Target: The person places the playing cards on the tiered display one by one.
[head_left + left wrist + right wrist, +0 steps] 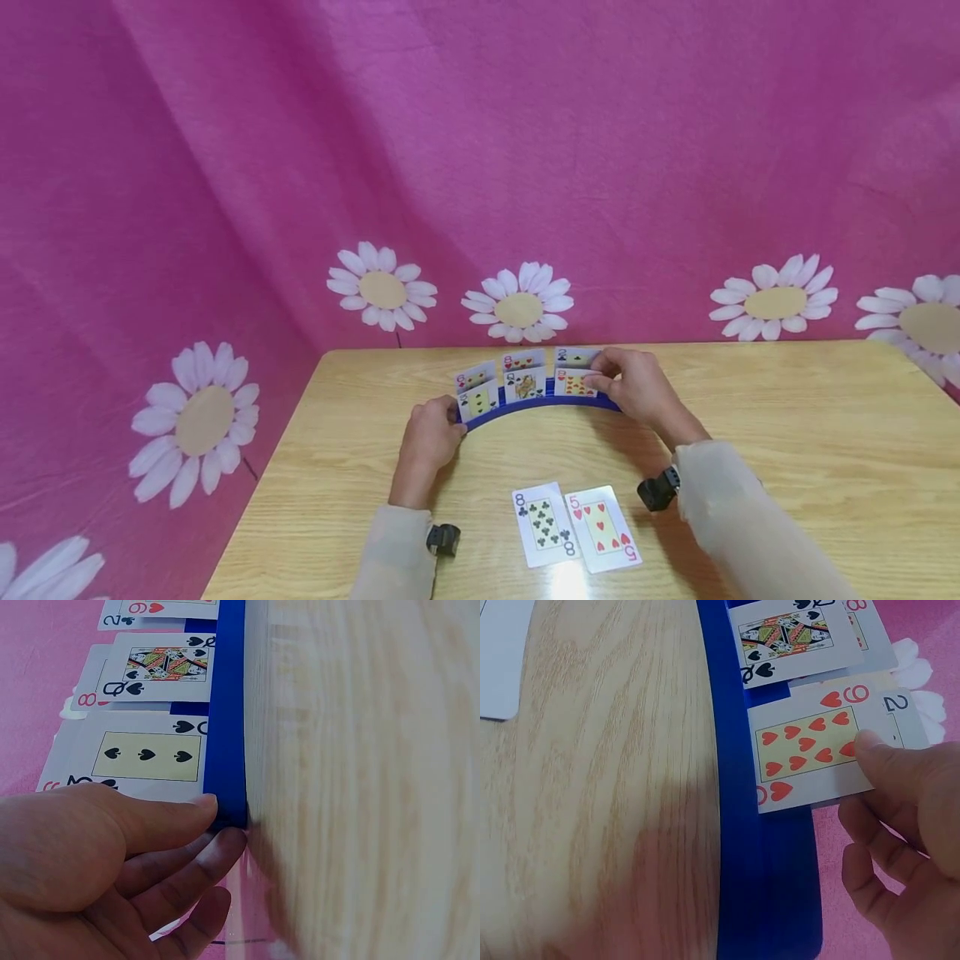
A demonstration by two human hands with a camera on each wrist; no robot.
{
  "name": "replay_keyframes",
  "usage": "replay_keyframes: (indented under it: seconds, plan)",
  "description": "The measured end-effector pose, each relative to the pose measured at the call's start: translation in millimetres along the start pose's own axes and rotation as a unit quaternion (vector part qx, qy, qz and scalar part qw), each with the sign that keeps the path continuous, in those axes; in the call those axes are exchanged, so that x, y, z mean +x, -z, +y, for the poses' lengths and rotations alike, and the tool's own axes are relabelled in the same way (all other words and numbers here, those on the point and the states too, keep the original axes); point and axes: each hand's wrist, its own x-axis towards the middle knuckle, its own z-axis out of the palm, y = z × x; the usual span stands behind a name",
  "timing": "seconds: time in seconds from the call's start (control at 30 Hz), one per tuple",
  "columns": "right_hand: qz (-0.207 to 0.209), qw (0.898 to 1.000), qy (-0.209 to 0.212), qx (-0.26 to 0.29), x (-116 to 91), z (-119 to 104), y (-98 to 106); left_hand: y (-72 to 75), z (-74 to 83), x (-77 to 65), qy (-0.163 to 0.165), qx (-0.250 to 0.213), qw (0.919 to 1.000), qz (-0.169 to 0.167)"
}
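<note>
My left hand (432,433) grips the left end of a curved blue card holder (540,404), thumb on its front and fingers curled beneath. In it stand playing cards in front and back rows. The three of spades (146,754) stands in front of a red six at the left, the queen of spades (165,667) in front of a red eight (522,360) in the middle. At the right my right hand (637,387) pinches the nine of hearts (806,750), its lower edge at the holder. Behind the nine is a black two (576,357).
Face up on the wooden table (787,467), nearer to me, lie the eight of clubs (543,525) and the five of hearts (602,529) side by side. Behind the table's far edge hangs a pink cloth (637,167) with white daisies.
</note>
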Motion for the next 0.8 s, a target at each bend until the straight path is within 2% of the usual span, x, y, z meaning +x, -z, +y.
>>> replay_keyframes:
  seconds: [0.57,0.8]
  plan:
    - [0.032,0.999,0.013,-0.015,-13.4,5.8,15.7,0.3,2.1,-0.5,0.006,0.01,0.9999,-0.001]
    - [0.022,0.999,0.023,-0.007,-21.3,6.5,19.3,0.0,3.6,0.4,0.008,0.011,0.9999,-0.003]
